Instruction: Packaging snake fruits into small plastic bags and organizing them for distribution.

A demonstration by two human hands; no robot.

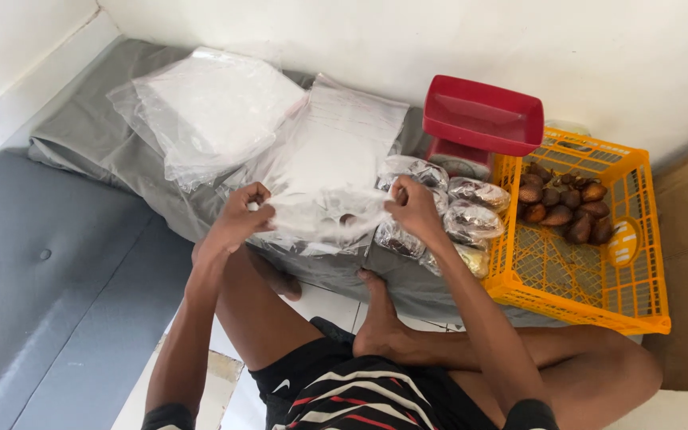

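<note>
- Left hand (pixel 242 213): fingers closed in a pinch on the left edge of a clear, thin plastic bag (pixel 324 215). The hand sits above the front edge of a grey cloth-covered cushion (pixel 97 135).
- Right hand (pixel 414 209): fingers closed in a pinch on the right edge of the same clear bag. The bag is stretched between the two hands.
- Bag position: held just above the grey cushion, in front of the person's raised knees. A small dark object shows through the film near the bag's middle; whether it lies inside the bag or beneath it cannot be determined.
- Stack of clear flat plastic bags (pixel 344 135): lies on the cushion directly behind the held bag. A second, crumpled pile of clear plastic bags (pixel 209 103) lies to its left, near the wall.
- Filled clear packets with brown contents (pixel 471 215): grouped on the cushion just beside the right hand, touching one another.
- Orange plastic lattice crate (pixel 639 263): stands to the right of the packets. It holds a heap of brown, scaly, pointed fruits (pixel 563 207) in its far end.
- Red kitchen scale with a red rectangular tray (pixel 483 119): stands behind the packets, against the white wall, touching the crate's far left corner.
- Grey padded mat (pixel 41 295): lies on the floor to the person's left.
</note>
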